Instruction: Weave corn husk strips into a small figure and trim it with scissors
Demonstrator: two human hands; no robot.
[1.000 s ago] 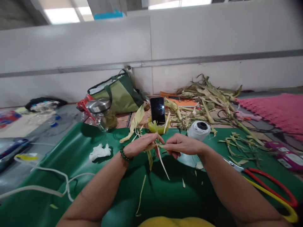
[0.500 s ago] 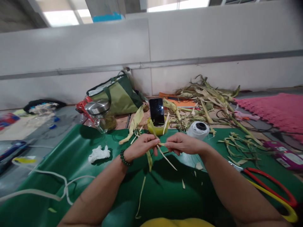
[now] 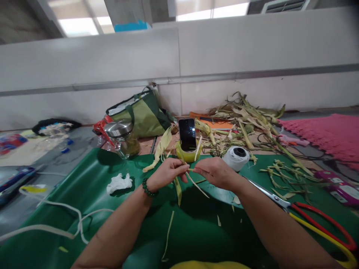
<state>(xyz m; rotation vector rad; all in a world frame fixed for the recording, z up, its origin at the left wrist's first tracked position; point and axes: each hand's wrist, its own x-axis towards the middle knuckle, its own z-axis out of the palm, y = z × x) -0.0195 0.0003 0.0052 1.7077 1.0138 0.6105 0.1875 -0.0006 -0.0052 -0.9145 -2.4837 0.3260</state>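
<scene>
We pinch the husk strips (image 3: 198,185) between the fingers of both hands, over the green mat (image 3: 117,220). The fingers of our left hand (image 3: 168,172) are closed on the strips where they cross, and the fingers of our right hand (image 3: 215,172) are closed on a short end just beside them. One pale strand hangs out below, toward us.

Beyond the fingers and to their left, the glass jar (image 3: 122,140) stands upright with its metal lid on; greenish matter shows inside, but we cannot tell what it is. Behind it the green tote bag (image 3: 148,117) gapes at the top, with something white inside. Straight beyond the fingers, the yellow holder (image 3: 187,154) carries the phone (image 3: 187,134), which stands nearly upright.

Both our forearms reach forward from the near edge and angle inward, so our hands almost meet. Our left wrist wears the bead bracelet (image 3: 147,188); its thumb lies over the strips. Our right hand has its back turned up and its fingers curled.

To the right of the fingers we have the thread spool (image 3: 235,160), then the scissors (image 3: 283,203) near our right forearm, and farther off the knotted husk pieces (image 3: 276,172). The crumpled white tissue (image 3: 119,183) lies to their left.
</scene>
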